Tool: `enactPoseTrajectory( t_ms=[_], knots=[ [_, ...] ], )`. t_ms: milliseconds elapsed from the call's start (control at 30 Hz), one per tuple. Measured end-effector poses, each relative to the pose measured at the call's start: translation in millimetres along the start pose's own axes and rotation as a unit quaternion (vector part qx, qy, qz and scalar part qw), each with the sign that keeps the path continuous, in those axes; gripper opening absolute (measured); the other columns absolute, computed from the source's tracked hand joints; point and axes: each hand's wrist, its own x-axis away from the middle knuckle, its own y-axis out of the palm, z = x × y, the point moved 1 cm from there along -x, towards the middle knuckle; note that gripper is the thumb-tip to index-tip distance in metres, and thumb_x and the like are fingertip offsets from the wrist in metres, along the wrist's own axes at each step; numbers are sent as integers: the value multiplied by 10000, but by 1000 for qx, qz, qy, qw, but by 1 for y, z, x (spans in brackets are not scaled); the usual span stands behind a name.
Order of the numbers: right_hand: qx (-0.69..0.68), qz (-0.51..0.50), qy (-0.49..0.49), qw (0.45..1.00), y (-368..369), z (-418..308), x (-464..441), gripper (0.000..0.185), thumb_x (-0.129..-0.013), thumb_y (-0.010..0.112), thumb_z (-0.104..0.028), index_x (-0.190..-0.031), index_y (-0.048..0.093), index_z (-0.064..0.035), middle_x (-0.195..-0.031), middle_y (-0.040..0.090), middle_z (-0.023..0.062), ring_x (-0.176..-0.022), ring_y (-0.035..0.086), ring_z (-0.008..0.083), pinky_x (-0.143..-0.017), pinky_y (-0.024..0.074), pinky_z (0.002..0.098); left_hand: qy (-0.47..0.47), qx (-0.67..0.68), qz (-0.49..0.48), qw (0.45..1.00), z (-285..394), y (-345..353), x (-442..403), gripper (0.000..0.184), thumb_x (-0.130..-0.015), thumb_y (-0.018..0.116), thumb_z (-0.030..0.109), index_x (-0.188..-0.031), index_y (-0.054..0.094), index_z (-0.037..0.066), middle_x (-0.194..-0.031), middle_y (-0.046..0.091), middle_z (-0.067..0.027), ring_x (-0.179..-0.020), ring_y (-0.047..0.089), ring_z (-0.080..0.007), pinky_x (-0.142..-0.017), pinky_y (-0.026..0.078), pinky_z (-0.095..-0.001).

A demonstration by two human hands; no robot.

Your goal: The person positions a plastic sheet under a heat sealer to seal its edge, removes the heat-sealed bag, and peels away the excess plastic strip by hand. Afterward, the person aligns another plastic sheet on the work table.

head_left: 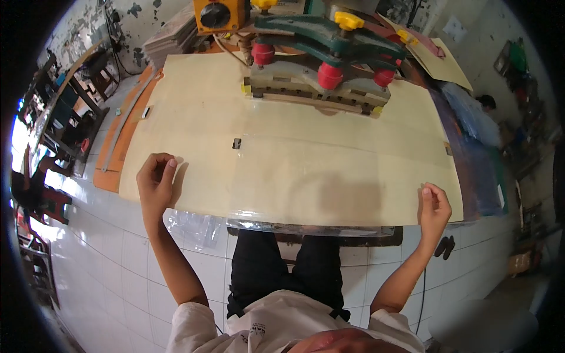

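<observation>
The sheet (pixel 194 112) is spread over the table (pixel 107 170), its far part beneath the press (pixel 318 88). Near its front corners, the left hand (pixel 158 179) and right hand (pixel 434 206) are held loosely curled, narrowly open.

A big sheet (pixel 188 117) lies across most of the bench (pixel 109 167), with the bench showing along its left side. A long strip (pixel 126 120) lies on that left part, beside the sheet. A clear plastic sheet (pixel 306 176) lies over the middle and front of the big sheet. At the far side, right of centre, stands the machine (pixel 335 53), with a box (pixel 219 16) just to its left and a stack of boards (pixel 170 40) further left, behind the big sheet. Behind and right of the machine lie more sheets (pixel 444 65); loose plastic (pixel 471 120) lies to the right of the big sheet. A plastic bag (pixel 197 228) sits below the front edge, left of centre. On the floor (pixel 123 265), shoes (pixel 445 247) lie front right and a stool (pixel 56 206) stands far left.
</observation>
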Motion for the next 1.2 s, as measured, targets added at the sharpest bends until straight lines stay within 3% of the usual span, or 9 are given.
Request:
enactPoseTrajectory(
  t_ms=[100, 267, 300, 367, 467, 567, 867, 967, 1200],
  knots=[
    [-63, -37, 30, 997, -4, 7, -21, 256, -948, 733, -177, -1142, 723, -9, -1017, 736, 97, -940, 676, 175, -858, 517, 293, -9, -12, 0, 1000, 2, 0, 3, 107, -983, 672, 67, -974, 668, -39, -868, 688, -50, -812, 625, -97, -752, 504, -254],
    [220, -20, -19, 975, -9, 56, -89, 516, -940, 699, -411, -1305, 665, -49, -1223, 710, 218, -1160, 663, 393, -1004, 502, 459, 6, 10, 7, 1000, 1, 2, 1, 107, -974, 677, 66, -973, 672, -41, -864, 687, -56, -804, 629, -105, -749, 504, -256],
    [225, -18, -26, 974, -8, 52, -99, 516, -940, 699, -411, -1305, 665, -49, -1223, 710, 218, -1160, 663, 393, -1004, 502, 459, 18, 1, 4, 1000, -3, 2, 1, 105, -967, 681, 62, -971, 670, -43, -863, 686, -61, -804, 630, -105, -751, 505, -258],
    [317, -77, 80, 942, -7, 43, -116, 614, -918, 672, -529, -1319, 665, -64, -1279, 688, 237, -1209, 634, 437, -1022, 489, 513, 24, -3, 8, 1000, -3, 1, 2, 104, -961, 685, 58, -968, 669, -45, -862, 685, -66, -803, 631, -106, -752, 506, -259],
    [392, -110, 129, 904, 1, 28, -128, 711, -870, 674, -623, -1333, 665, -83, -1308, 679, 232, -1244, 626, 419, -1021, 495, 504, 11, -5, 9, 1000, 2, 1, 1, 111, -950, 694, 60, -961, 663, -46, -863, 685, -73, -792, 632, -115, -749, 510, -265],
    [442, -109, 123, 882, 11, 32, -133, 745, -853, 662, -670, -1338, 667, -105, -1298, 688, 219, -1242, 634, 404, -1015, 501, 519, 9, 37, 27, 999, 0, 4, 2, 116, -938, 700, 68, -943, 661, -41, -842, 677, -66, -757, 617, -115, -714, 500, -267],
    [427, -26, 165, 889, 12, 55, -127, 648, -860, 666, -629, -1318, 691, -171, -1259, 712, 195, -1227, 637, 416, -975, 514, 571, 19, -8, 15, 1000, 3, 3, 2, 113, -924, 703, 84, -930, 670, -23, -797, 671, -57, -702, 585, -102, -663, 478, -260],
    [442, -28, 181, 878, 16, 40, -121, 602, -864, 651, -611, -1276, 713, -176, -1256, 722, 157, -1204, 657, 378, -981, 519, 519, 18, 12, 27, 999, -5, 4, 1, 121, -931, 705, 87, -945, 674, -30, -801, 679, -59, -728, 617, -109, -697, 506, -258],
    [410, 22, 131, 902, 23, 49, -117, 507, -879, 689, -493, -1237, 724, -135, -1264, 719, 156, -1201, 657, 379, -987, 508, 524, 16, 7, 7, 1000, -8, 1, 0, 124, -947, 697, 90, -963, 680, -32, -827, 691, -60, -748, 626, -113, -715, 512, -263]
  ],
)
